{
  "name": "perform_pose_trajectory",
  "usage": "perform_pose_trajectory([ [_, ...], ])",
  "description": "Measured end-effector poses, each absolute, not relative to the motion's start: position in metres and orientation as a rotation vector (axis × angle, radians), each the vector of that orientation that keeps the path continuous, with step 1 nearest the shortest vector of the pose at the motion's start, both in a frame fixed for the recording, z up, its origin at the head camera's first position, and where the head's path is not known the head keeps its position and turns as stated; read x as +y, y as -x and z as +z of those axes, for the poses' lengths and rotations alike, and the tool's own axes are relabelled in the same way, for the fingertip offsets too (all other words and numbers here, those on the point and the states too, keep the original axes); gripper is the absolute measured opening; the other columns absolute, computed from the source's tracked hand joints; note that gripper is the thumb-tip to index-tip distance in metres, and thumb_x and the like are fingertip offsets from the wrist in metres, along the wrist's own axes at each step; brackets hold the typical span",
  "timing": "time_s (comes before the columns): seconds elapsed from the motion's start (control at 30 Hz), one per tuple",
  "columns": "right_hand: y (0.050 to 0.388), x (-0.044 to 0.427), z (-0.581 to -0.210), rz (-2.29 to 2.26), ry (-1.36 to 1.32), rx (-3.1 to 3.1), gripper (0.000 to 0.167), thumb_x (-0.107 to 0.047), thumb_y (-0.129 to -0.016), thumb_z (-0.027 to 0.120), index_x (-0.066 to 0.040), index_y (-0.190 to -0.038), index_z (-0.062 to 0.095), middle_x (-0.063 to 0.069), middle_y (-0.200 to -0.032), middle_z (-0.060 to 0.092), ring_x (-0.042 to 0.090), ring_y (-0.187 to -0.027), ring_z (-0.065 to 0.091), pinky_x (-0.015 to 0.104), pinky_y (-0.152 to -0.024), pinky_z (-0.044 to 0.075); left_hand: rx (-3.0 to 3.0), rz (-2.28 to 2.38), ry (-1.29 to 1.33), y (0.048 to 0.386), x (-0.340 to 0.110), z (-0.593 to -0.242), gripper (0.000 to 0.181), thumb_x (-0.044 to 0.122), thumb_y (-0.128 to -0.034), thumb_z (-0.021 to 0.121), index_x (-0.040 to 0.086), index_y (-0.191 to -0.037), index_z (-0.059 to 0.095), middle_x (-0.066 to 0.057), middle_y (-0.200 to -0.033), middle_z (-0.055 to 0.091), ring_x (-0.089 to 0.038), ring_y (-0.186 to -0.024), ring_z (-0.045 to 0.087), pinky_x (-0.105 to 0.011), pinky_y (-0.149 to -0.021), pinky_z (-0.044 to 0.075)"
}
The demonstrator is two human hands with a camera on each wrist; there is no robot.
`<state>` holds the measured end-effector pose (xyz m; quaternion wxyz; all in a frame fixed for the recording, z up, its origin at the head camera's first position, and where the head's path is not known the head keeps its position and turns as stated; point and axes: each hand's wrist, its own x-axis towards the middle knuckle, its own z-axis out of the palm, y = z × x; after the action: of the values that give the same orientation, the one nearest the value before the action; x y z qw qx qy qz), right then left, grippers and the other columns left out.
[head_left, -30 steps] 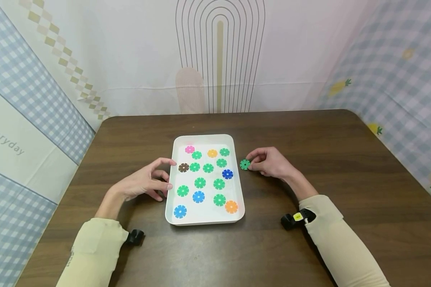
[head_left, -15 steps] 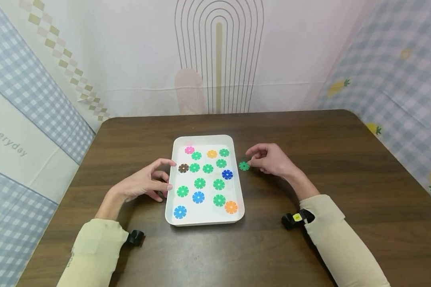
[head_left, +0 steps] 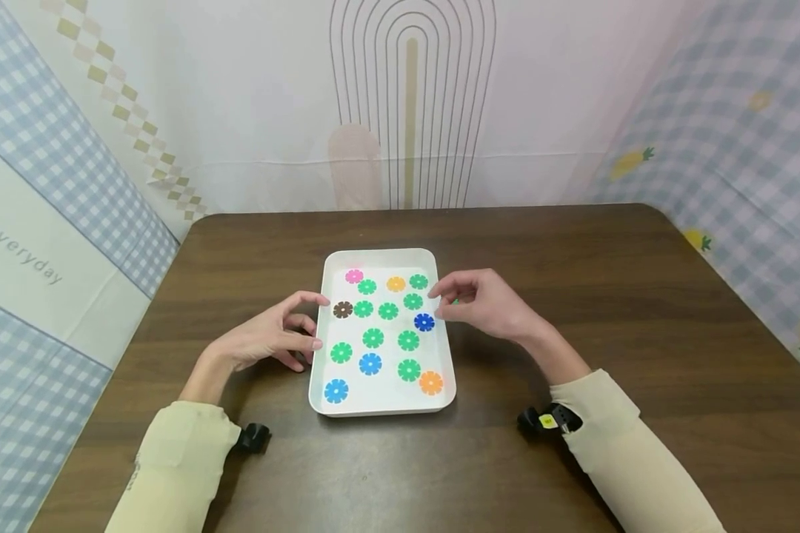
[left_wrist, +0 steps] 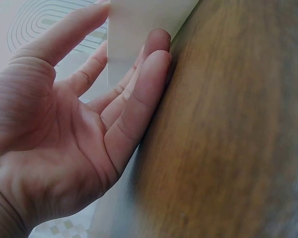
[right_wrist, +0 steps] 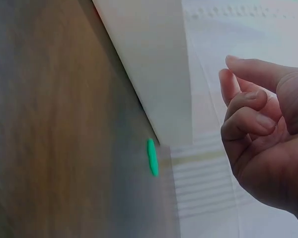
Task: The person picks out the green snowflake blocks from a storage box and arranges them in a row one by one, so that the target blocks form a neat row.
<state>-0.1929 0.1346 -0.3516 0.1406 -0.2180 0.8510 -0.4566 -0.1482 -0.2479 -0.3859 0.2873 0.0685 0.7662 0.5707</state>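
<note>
wrist pics hazy, tbl (left_wrist: 228, 129) blurry

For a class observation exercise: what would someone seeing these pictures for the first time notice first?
Probably the white tray on the brown table, scattered with bright notched discs, mostly green. Next, the two hands flanking it: the left hand touches its left rim, the right hand is at its right edge. The right wrist view adds a lone green disc on the table beside the tray.
</note>
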Motion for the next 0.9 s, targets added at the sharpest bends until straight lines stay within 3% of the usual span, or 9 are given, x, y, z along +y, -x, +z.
perform_pose_trajectory([
  [0.2, 0.180, 0.119, -0.355, -1.194, 0.779, 2.424, 0.023, -0.013, -0.092, 0.082, -0.007, -0.114, 0.078, 0.002, -0.093, 0.073, 0.024, -0.083, 0.058, 0.029, -0.070, 0.048, 2.048, 1.525, -0.182, 0.148, -0.248, -0.387, 0.077, 0.016, -0.0953, 0.080, 0.017, -0.156, 0.033, -0.013, -0.107, 0.060, -0.027, -0.086, 0.070, -0.044, -0.074, 0.065],
  [0.5, 0.164, 0.115, -0.365, -1.038, 0.762, 2.423, 0.022, -0.013, -0.092, 0.082, -0.014, -0.113, 0.078, -0.007, -0.089, 0.074, 0.019, -0.089, 0.059, 0.032, -0.071, 0.046, 2.049, 1.520, -0.170, 0.149, -0.247, -0.386, 0.076, 0.016, -0.0953, 0.080, 0.017, -0.155, 0.034, -0.014, -0.108, 0.060, -0.027, -0.086, 0.070, -0.043, -0.073, 0.064],
  [0.9, 0.156, 0.107, -0.373, -0.992, 0.709, 2.384, 0.022, -0.013, -0.090, 0.084, -0.016, -0.111, 0.079, -0.004, -0.089, 0.071, 0.019, -0.090, 0.062, 0.033, -0.072, 0.053, 2.048, 1.521, -0.159, 0.149, -0.247, -0.385, 0.075, 0.014, -0.0955, 0.079, 0.017, -0.156, 0.034, -0.014, -0.107, 0.060, -0.027, -0.086, 0.070, -0.042, -0.073, 0.064],
])
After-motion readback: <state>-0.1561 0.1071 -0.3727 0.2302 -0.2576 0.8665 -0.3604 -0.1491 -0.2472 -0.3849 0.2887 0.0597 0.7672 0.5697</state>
